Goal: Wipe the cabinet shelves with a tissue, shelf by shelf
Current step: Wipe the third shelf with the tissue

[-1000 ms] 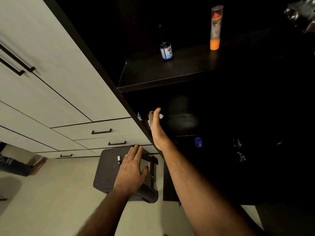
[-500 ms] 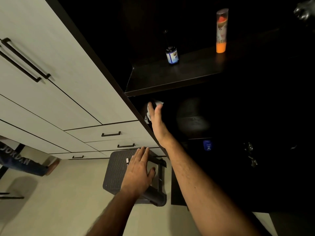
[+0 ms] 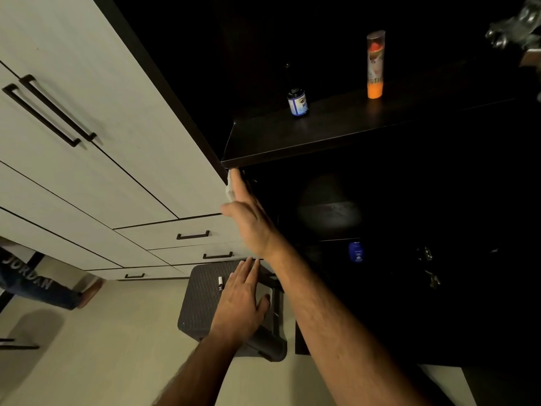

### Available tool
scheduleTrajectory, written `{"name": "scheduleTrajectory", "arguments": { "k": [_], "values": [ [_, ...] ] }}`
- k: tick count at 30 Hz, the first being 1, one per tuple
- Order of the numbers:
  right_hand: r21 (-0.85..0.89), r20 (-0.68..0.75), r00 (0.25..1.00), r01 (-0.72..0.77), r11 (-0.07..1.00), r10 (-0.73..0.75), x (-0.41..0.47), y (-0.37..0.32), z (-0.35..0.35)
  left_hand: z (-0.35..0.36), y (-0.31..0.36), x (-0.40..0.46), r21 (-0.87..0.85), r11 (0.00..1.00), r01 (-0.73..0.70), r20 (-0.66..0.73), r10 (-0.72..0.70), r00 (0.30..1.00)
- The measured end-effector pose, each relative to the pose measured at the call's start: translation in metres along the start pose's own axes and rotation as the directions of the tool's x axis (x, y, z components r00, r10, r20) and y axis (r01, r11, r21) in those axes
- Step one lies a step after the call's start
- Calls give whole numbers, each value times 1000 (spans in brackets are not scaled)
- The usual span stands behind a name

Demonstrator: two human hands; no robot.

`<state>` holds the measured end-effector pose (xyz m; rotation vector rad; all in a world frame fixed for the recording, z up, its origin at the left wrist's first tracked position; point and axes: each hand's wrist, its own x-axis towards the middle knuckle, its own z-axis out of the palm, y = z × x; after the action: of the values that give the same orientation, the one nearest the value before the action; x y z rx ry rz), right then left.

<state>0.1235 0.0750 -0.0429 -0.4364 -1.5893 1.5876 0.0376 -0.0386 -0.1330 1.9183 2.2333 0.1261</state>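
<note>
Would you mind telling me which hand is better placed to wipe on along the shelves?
The right hand: it presses the tissue just beneath the dark shelf.

Both forearms are bare from the lower edge of the picture up to the wrists, with no sleeve, cuff, watch, band or ring showing on either. The right forearm carries fine dark hair along its upper side. The left hand [image 3: 238, 300] shows its back, with four fingers and a thumb visible, the nails short. The right hand [image 3: 248, 218] is seen edge-on, thumb side towards the camera. Both hands are ungloved. The dim light leaves further detail unclear.
</note>
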Motion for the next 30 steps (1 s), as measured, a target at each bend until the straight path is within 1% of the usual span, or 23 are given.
{"name": "scheduleTrajectory", "arguments": {
  "k": [1,3,6,10,12,14,18,21,23,25,28,30],
  "values": [
    [-47,6,1000,-8,999,8,-4,7,1,0,0,-1,-1,1000,1,4,-1,1000],
    [-97,1,997,-71,993,72,-3,14,-2,-2,-2,-4,3,1000,14,5,-14,1000],
    [-113,-21,980,-200,973,199,7,26,-18,-8,-5,-3,14,999,34,1,-34,999],
    [-177,-18,959,-280,943,282,9,52,-31,-10,-10,0,1,998,57,-2,-57,998],
    [-214,-11,940,-336,917,342,-1,69,-32,-9,-12,0,4,999,53,-5,-53,999],
    [-303,-14,916,-386,871,401,-15,86,-31,-6,-12,0,3,999,53,-4,-53,999],
    [-551,-54,877,-425,718,477,-31,102,-27,-1,-11,-1,18,999,49,18,-50,999],
    [-696,-118,893,-386,606,433,-21,100,-34,1,-8,-2,20,999,42,25,-42,999],
    [-816,-116,913,-312,486,391,-13,101,-45,3,-8,-5,12,999,47,40,-48,998],
    [-900,-100,917,-249,359,386,-11,107,-51,6,-7,-10,-6,998,63,57,-63,996],
    [-973,-95,906,-172,154,413,-18,118,-52,10,-6,-14,-12,997,78,74,-76,994],
    [-988,-96,907,-137,70,411,-24,123,-48,13,-5,-15,-17,997,80,80,-78,994]
  ]
}}
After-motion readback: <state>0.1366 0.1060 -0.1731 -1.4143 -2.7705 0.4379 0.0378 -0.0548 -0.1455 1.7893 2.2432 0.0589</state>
